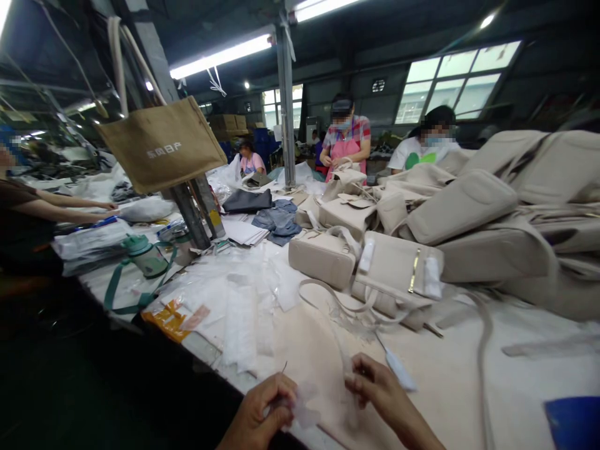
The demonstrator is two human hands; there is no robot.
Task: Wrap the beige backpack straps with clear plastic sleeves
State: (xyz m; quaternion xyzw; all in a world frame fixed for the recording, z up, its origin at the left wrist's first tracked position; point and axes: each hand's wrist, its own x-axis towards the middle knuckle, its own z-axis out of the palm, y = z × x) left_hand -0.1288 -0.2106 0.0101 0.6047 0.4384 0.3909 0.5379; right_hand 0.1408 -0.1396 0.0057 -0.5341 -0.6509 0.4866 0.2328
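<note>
My left hand (262, 409) is closed at the table's front edge, its fingers pinched on a crumpled piece of thin translucent plastic (307, 406). A thin dark tip pokes up above those fingers; what it belongs to is hidden. To its right, my right hand (382, 394) is closed too, thumb and fingers pressed on a blurred translucent strip (349, 390). Just beyond it lies a white-handled tool (400, 369) with a thin shaft. Farther back a beige bag (391, 265) rests on the table, white wrapping around its fittings and its strap looped in front.
Beige bags (497, 256) are heaped at the right. Clear plastic bags (241, 319), an orange packet (166, 319) and a green bottle (145, 256) lie to the left. A tan tote (162, 147) hangs from a post. Several people work around the tables; a blue object (574, 422) sits lower right.
</note>
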